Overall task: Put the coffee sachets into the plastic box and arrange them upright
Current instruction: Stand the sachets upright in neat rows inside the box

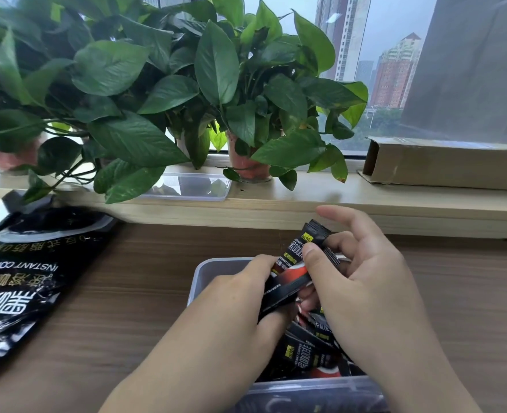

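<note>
1. Head view: plastic box (200, 275) sits on the desk (127, 278), right under both your hands.
2. Your left hand (240, 296) curls its fingers round the low end of a bundle of coffee sachets (294, 245), tilted just above the box.
3. Your right hand (365, 278) pinches the bundle's upper part, thumb in front, index finger sticking out.
4. More loose sachets (302, 353) lie jumbled inside the box.
5. There's a black coffee bag (23, 281) lying left of the box, and a clear lid (192, 186) beyond it on the sill (276, 198).
</note>
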The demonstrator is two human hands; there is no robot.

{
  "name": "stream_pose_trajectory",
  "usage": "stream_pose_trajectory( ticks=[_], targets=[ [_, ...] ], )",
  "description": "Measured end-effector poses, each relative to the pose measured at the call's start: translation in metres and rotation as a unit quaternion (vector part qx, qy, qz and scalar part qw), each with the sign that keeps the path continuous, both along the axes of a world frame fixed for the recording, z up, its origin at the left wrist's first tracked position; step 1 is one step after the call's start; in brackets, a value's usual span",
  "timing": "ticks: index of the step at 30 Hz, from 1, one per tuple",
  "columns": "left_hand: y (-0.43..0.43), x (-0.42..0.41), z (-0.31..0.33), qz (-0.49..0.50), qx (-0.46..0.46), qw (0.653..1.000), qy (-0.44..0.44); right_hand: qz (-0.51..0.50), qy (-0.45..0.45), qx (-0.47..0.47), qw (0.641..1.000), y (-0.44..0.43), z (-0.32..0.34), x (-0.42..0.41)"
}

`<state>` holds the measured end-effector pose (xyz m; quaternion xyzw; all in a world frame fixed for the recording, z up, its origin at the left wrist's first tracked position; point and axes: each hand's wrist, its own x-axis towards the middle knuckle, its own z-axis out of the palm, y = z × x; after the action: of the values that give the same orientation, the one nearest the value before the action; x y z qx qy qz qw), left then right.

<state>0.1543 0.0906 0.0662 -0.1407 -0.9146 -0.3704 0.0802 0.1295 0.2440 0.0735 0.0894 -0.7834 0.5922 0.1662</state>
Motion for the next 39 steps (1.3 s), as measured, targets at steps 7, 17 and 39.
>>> stream_pose_trajectory(
  ticks=[7,17,39],
  targets=[
    [0.002,0.008,0.007,-0.018,-0.098,0.995,0.014,-0.005,-0.003,0.065,0.998,0.010,-0.003,-0.004],
    [-0.004,0.002,0.006,-0.017,-0.093,0.995,-0.037,0.073,0.047,0.159,0.984,0.006,0.001,0.003],
    [-0.023,-0.018,0.010,0.043,0.306,0.936,-0.168,0.072,-0.048,0.335,0.938,0.018,-0.006,0.010]
  ],
)
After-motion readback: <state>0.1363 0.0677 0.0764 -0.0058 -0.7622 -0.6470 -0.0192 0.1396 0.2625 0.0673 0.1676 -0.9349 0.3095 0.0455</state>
